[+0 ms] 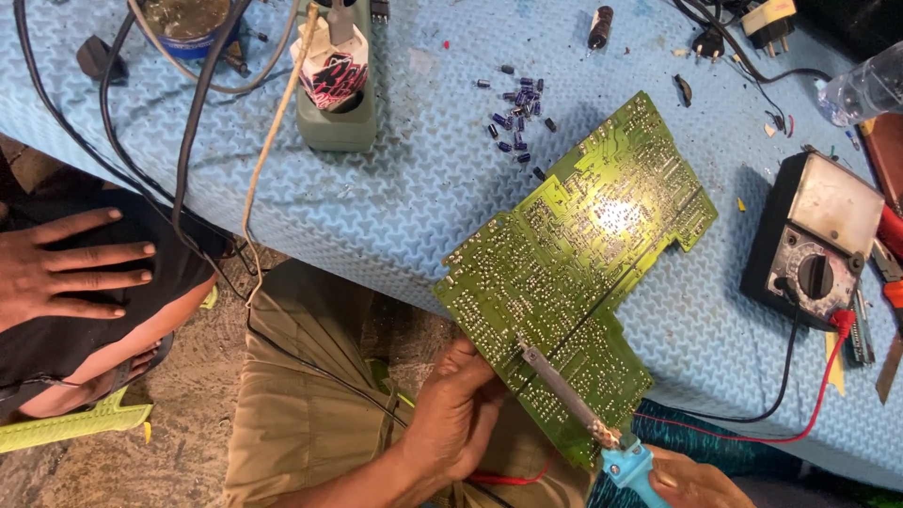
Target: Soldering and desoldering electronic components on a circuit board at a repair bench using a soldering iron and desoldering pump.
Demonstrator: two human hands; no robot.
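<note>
A large green circuit board [583,254] lies solder side up, partly on the blue mat [423,198] and partly hanging over its near edge. My left hand [456,414] grips the board's lower left edge from below. My right hand [691,482], mostly cut off at the bottom of the frame, holds a soldering iron by its blue handle [628,467]. The iron's metal shaft [564,393] lies across the board, with the tip touching the solder side near the lower left part.
Several small dark capacitors [517,118] are scattered on the mat beyond the board. A black multimeter [816,240] with red and black leads sits at the right. A green stand [337,89] and cables are at the back. Another person's hand [66,268] rests on a knee at the left.
</note>
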